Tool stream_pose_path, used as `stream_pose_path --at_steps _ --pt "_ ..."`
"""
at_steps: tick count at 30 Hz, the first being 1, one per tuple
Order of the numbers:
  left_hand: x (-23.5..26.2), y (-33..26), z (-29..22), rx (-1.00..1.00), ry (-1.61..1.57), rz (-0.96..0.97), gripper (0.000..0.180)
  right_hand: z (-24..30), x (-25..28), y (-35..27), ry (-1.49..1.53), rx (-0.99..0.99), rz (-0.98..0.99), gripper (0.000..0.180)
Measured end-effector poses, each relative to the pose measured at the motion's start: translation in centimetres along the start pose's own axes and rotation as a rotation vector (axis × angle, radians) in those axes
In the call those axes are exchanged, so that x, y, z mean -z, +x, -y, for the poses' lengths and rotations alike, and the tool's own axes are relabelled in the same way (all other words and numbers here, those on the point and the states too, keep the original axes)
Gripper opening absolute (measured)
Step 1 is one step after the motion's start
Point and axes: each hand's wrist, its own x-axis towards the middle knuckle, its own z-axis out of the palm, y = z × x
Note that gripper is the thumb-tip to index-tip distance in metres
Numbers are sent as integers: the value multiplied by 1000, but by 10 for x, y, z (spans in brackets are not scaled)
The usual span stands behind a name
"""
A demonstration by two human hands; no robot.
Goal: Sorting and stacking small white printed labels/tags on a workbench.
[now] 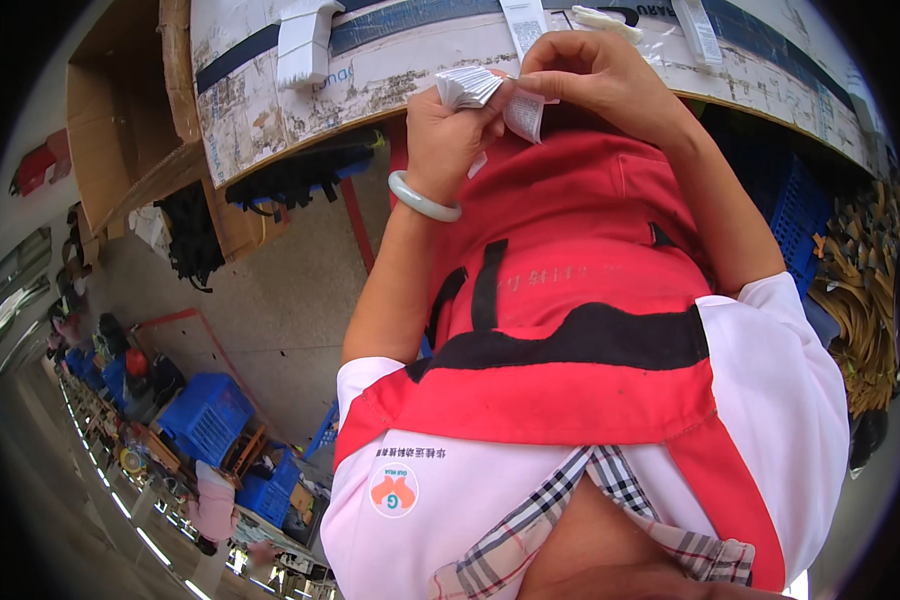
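Note:
My left hand (448, 135), with a pale bangle on its wrist, is closed around a fanned stack of white labels (467, 88). My right hand (602, 82) meets it at the table edge, thumb and fingers pinched at the top of a printed white label (524, 116). That label hangs down in front of my red apron (580, 210). Whether it is still partly held by the left fingers, I cannot tell. A small white scrap (477, 165) shows just below the left hand.
On the worn, cardboard-covered table (400, 75) lie a bundle of white strips (306, 45), a long printed strip (526, 22) and another white strip (698, 32). An open carton (120, 130) stands at the left. Blue crates (206, 415) are on the floor farther left; brown cut pieces (860, 290) pile up right.

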Motion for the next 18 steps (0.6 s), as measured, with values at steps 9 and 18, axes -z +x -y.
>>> stream_pose_path --at_steps 9,18 --pt "0 5 11 190 -331 302 38 -13 -29 -1 355 -134 -93 19" --pt "0 6 19 156 -329 197 27 -56 4 49 -456 164 -437 11"
